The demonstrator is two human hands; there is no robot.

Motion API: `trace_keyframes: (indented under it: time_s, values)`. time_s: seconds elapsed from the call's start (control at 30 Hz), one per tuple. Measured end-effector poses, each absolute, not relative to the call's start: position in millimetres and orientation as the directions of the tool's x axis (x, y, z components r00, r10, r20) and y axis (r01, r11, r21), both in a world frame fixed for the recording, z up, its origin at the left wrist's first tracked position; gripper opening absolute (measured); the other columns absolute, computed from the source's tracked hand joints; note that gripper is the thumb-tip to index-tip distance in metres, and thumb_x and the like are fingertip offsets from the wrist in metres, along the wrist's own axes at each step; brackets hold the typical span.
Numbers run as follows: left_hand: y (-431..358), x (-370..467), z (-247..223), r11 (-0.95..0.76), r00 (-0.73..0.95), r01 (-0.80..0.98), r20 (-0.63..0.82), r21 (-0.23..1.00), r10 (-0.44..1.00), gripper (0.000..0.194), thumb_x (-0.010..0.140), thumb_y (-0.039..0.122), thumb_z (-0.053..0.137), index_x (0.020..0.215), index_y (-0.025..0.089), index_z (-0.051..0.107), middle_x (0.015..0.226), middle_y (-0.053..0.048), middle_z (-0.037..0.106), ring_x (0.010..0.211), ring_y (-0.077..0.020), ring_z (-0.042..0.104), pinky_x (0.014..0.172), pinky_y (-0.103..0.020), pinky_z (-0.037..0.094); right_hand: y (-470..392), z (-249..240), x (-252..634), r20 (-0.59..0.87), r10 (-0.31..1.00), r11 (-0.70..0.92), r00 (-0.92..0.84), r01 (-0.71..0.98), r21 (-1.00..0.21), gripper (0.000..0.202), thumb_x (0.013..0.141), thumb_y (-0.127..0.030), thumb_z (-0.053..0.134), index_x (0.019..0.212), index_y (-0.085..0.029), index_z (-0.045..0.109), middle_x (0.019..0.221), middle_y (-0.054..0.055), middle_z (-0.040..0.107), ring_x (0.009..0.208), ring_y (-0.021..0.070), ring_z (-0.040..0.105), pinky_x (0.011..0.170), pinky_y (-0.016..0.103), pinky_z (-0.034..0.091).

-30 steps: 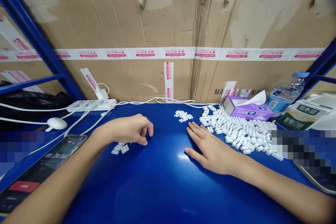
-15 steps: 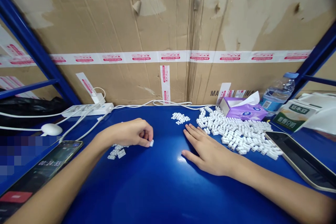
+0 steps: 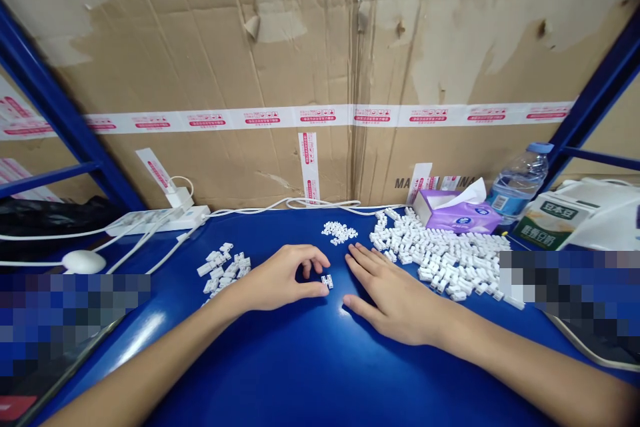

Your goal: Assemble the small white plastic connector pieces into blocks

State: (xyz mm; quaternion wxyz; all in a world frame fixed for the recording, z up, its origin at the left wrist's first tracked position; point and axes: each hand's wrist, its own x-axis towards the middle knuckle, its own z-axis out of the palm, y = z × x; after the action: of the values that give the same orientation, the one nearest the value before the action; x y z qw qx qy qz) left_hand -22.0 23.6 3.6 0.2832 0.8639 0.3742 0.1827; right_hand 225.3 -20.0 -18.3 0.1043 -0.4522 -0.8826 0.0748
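Observation:
My left hand [image 3: 293,277] is over the middle of the blue tabletop [image 3: 310,360], its thumb and fingers apart. By its thumb tip lies a small white plastic piece [image 3: 327,281], which looks like a pair of connector housings side by side; the index finger is curved above it without gripping. Palm down, my right hand [image 3: 393,293] rests flat on the table with nothing in it. Beyond its fingertips is a little heap of tiny white parts [image 3: 340,232]. A large spread of white plastic pieces [image 3: 440,253] lies to its right. Behind my left wrist sits a smaller group of white pieces [image 3: 225,270].
Along the back run white cables [image 3: 260,208] from a power strip [image 3: 160,219]. A purple tissue pack [image 3: 457,212], a water bottle [image 3: 520,183] and a carton [image 3: 555,217] stand at the back right. Cardboard [image 3: 225,67] walls off the far side.
My left hand has moved right, away from the smaller group, bringing the white piece nearer my right hand, and its pinch has opened. My right hand stays flat. The view has shifted slightly.

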Motion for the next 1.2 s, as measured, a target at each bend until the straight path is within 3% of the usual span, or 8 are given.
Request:
trace_keyframes:
  time_s: [0.17, 0.43, 0.6, 0.83, 1.0, 1.2]
  values:
    - [25, -24, 1, -0.603, 0.663, 0.561, 0.129, 0.568, 0.738, 0.018, 0.084, 0.035, 0.076, 0.094, 0.021, 0.073, 0.088, -0.001, 0.063, 0.077, -0.0151, 0.057, 0.071, -0.028, 0.047, -16, -16, 228, 0.184, 0.797, 0.604, -0.575, 0.762, -0.233, 0.068, 0.104, -0.054, 0.038, 0.151, -0.006, 0.047, 0.159, 0.022, 0.040, 0.150, 0.0356, 0.034, 0.122, 0.054, 0.031]
    - [24, -23, 1, -0.603, 0.670, 0.557, 0.119, 0.571, 0.733, 0.014, 0.084, 0.033, 0.076, 0.093, 0.022, 0.074, 0.088, 0.000, 0.061, 0.078, -0.0151, 0.058, 0.071, -0.028, 0.046, -2, -19, 233, 0.309, 0.777, 0.625, -0.549, 0.733, -0.268, 0.043, 0.098, -0.039, 0.057, 0.131, -0.014, 0.068, 0.140, 0.017, 0.062, 0.127, 0.0323, 0.060, 0.108, 0.051, 0.047]
    - [24, -24, 1, -0.602, 0.671, 0.556, 0.118, 0.573, 0.732, 0.015, 0.084, 0.033, 0.076, 0.093, 0.021, 0.075, 0.089, -0.001, 0.062, 0.078, -0.0151, 0.058, 0.072, -0.028, 0.047, 0, -23, 234, 0.344, 0.761, 0.641, -0.550, 0.718, -0.269, 0.040, 0.097, -0.036, 0.059, 0.129, -0.014, 0.068, 0.136, 0.016, 0.064, 0.124, 0.0319, 0.060, 0.106, 0.052, 0.048]
    - [29, -27, 1, -0.581, 0.651, 0.565, 0.116, 0.586, 0.750, 0.032, 0.078, 0.042, 0.082, 0.099, 0.020, 0.075, 0.096, -0.003, 0.065, 0.078, -0.0161, 0.059, 0.071, -0.029, 0.048, 5, -24, 233, 0.376, 0.748, 0.657, -0.548, 0.694, -0.295, 0.033, 0.097, -0.033, 0.061, 0.121, -0.014, 0.071, 0.126, 0.016, 0.070, 0.117, 0.0302, 0.064, 0.102, 0.049, 0.051]
    - [30, -27, 2, -0.601, 0.673, 0.552, 0.117, 0.578, 0.730, 0.032, 0.077, 0.043, 0.083, 0.097, 0.020, 0.075, 0.095, -0.003, 0.066, 0.079, -0.0168, 0.060, 0.072, -0.029, 0.048, 14, -22, 232, 0.425, 0.725, 0.680, -0.542, 0.659, -0.320, 0.018, 0.094, -0.016, 0.061, 0.104, -0.017, 0.075, 0.107, 0.010, 0.075, 0.100, 0.0236, 0.068, 0.094, 0.040, 0.054]
    - [32, -27, -2, -0.609, 0.685, 0.527, 0.129, 0.592, 0.717, 0.029, 0.077, 0.042, 0.083, 0.095, 0.020, 0.076, 0.093, -0.003, 0.066, 0.079, -0.0168, 0.060, 0.072, -0.028, 0.048, 32, -23, 227, 0.454, 0.743, 0.643, -0.492, 0.713, -0.280, 0.024, 0.088, -0.002, 0.059, 0.097, -0.017, 0.076, 0.096, 0.008, 0.075, 0.089, 0.0227, 0.070, 0.085, 0.037, 0.055]
